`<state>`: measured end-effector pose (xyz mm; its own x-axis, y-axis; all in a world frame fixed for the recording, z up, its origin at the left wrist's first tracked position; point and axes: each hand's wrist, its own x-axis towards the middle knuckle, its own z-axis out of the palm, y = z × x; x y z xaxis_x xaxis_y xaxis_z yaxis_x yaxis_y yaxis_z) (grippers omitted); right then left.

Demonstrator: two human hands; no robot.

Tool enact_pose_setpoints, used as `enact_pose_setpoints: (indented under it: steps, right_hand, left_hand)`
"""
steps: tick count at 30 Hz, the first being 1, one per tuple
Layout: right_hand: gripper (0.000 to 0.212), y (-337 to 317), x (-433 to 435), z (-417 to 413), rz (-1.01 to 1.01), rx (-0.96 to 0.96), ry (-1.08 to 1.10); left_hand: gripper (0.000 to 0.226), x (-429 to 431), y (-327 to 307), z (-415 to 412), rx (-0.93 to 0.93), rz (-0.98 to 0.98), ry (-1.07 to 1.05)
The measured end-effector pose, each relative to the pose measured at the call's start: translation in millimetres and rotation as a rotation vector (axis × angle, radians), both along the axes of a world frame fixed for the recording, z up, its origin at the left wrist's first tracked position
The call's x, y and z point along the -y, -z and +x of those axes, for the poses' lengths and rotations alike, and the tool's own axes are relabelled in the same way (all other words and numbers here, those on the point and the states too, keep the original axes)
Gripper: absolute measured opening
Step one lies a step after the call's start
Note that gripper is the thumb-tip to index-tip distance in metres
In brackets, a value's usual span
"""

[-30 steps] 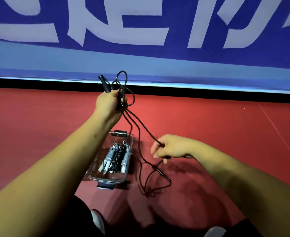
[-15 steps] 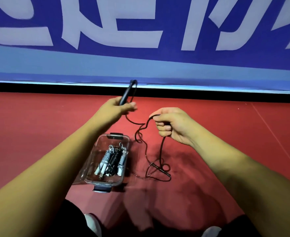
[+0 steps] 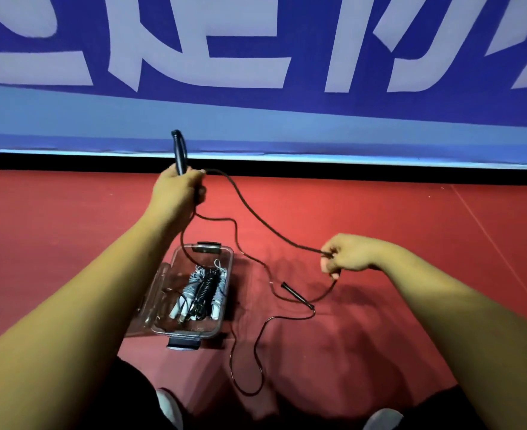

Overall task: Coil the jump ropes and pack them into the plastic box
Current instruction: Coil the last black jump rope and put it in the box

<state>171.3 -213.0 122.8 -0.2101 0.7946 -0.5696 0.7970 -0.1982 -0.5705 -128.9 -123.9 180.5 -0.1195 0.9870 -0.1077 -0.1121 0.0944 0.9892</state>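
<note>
My right hand (image 3: 347, 256) swung out rightward, pinching rope (image 3: 287, 240); left hand (image 3: 178, 190) grips handle (image 3: 179, 150); mid-coil; next, carry loop to left hand.

The light is even and fairly bright and falls from above, giving saturated colour on the red floor (image 3: 69, 259) and the blue banner (image 3: 287, 125). Soft, overlapping shadows spread over the floor under the right hand (image 3: 349, 254) and beside the plastic box (image 3: 190, 329), and they deepen toward the bottom edge. A faint sheen lies on the box's clear walls. The wide lens bows the black baseboard (image 3: 380, 170) and swells the forearms at the lower corners. Detail is slightly soft throughout, and the thin rope (image 3: 305, 247) smears in its lowest loop.
</note>
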Motion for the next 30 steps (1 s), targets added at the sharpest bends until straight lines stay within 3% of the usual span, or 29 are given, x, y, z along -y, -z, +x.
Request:
enact_pose_setpoints:
  steps: [2, 5, 6, 8, 10, 14, 16, 18, 21, 24, 25, 28, 30]
  right_hand:
    - [0.018, -3.7, -2.3, 1.0, 0.099, -0.086, 0.091]
    - [0.020, -28.1, -4.1, -18.7, 0.192, -0.295, 0.141]
    - [0.021, -36.9, -3.3, -28.2, 0.199, -0.342, 0.139]
    - [0.019, -51.8, -1.1, -46.8, 0.200, -0.418, 0.123]
    - [0.015, -62.5, -0.6, -61.0, 0.206, -0.498, 0.142]
    - [0.014, -69.1, -4.2, -65.9, 0.245, -0.623, 0.283]
    - [0.016, -65.5, -5.7, -61.4, 0.220, -0.669, 0.320]
    - [0.011, -60.4, -5.4, -55.7, 0.228, -0.656, 0.341]
    - [0.009, -47.2, -8.6, -50.7, 0.327, -0.460, 0.371]
    - [0.011, -27.8, -24.2, -43.9, 0.465, -0.255, 0.398]
    - [0.014, -20.5, -32.8, -39.8, 0.524, -0.215, 0.438]
    - [0.011, 8.9, -55.4, -24.9, 0.676, 0.006, 0.575]
    - [0.035, 32.4, -59.2, -24.8, 0.694, 0.191, 0.625]
  left_hand:
    - [0.025, -6.0, 5.8, -10.3, -0.233, -0.061, 0.036]
    - [0.011, -8.0, 12.8, -14.0, -0.960, -0.020, 0.178]
    - [0.013, -6.2, 10.5, -10.1, -1.052, 0.064, 0.221]
    - [0.010, 10.7, -1.0, 3.7, -0.847, 0.136, 0.360]
    - [0.027, 34.7, -12.2, 22.8, -0.538, 0.098, 0.590]
    - [0.021, 66.0, -11.0, 47.1, -0.374, 0.034, 0.941]
    - [0.005, 66.3, -9.0, 48.6, -0.319, 0.015, 0.916]
    - [0.016, 59.4, -4.5, 48.0, -0.287, -0.003, 0.775]
    - [0.018, 46.0, 11.1, 44.6, -0.338, -0.058, 0.602]
    - [0.034, 33.0, 34.9, 41.2, -0.791, 0.013, 0.493]
    - [0.036, 29.1, 40.4, 41.1, -0.856, 0.036, 0.445]
    - [0.030, 22.7, 51.7, 43.5, -0.732, -0.025, 0.439]
    - [0.025, 16.6, 66.0, 47.1, -0.627, -0.124, 0.506]
